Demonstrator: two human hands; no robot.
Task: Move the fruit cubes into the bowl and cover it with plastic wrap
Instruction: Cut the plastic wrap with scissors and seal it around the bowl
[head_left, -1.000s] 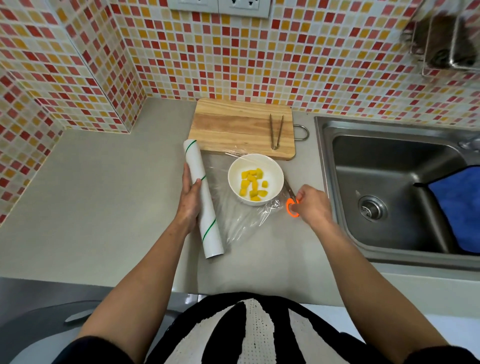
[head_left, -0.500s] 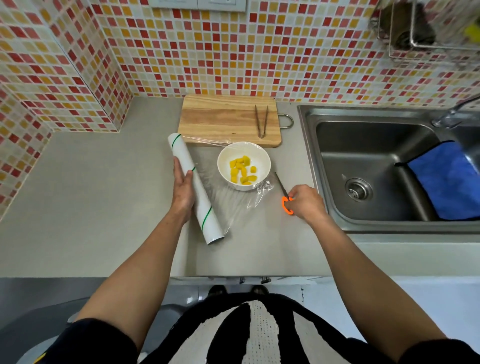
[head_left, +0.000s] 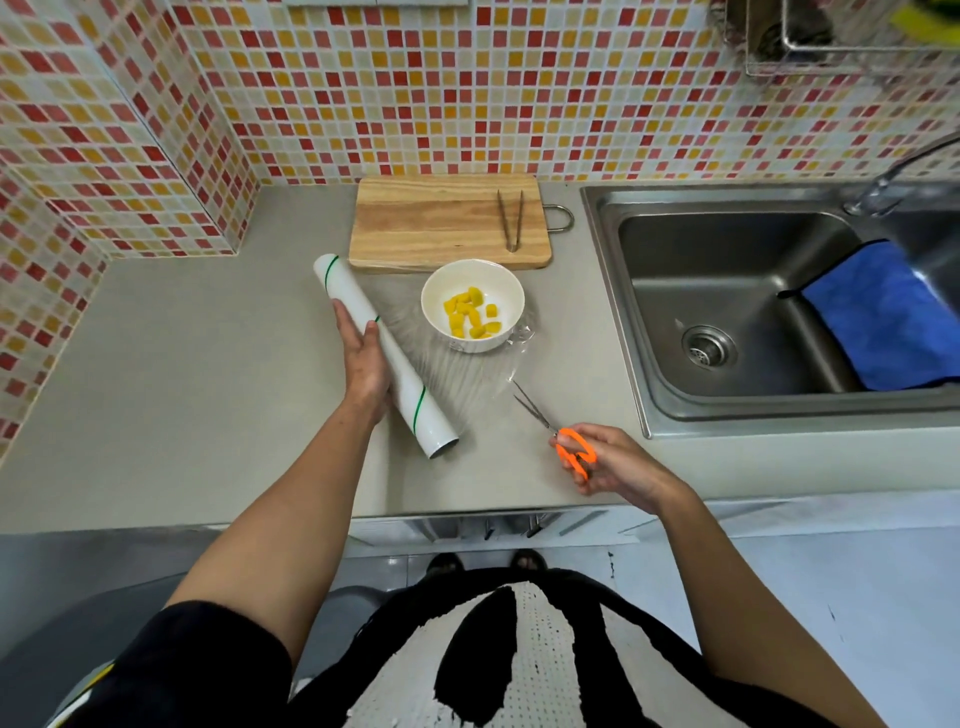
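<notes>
A white bowl (head_left: 506, 291) holds several yellow fruit cubes (head_left: 470, 316) and stands on a pulled-out sheet of clear plastic wrap (head_left: 457, 379). The white roll of wrap (head_left: 410, 400) with green stripes lies at an angle left of the bowl. My left hand (head_left: 363, 358) rests on the roll and presses it to the counter. My right hand (head_left: 613, 462) holds orange-handled scissors (head_left: 569, 447) near the counter's front edge. The blades are slightly apart and point toward the sheet's near right corner, just short of it.
A wooden cutting board (head_left: 441, 223) lies behind the bowl with metal tongs (head_left: 510, 221) on it. A steel sink (head_left: 727, 312) with a blue cloth (head_left: 883, 317) is on the right. Tiled walls close the back and left.
My right hand has lifted the scissors off the counter and drawn them back toward the front edge. The view has shifted and widened. My left hand stays on the roll.
</notes>
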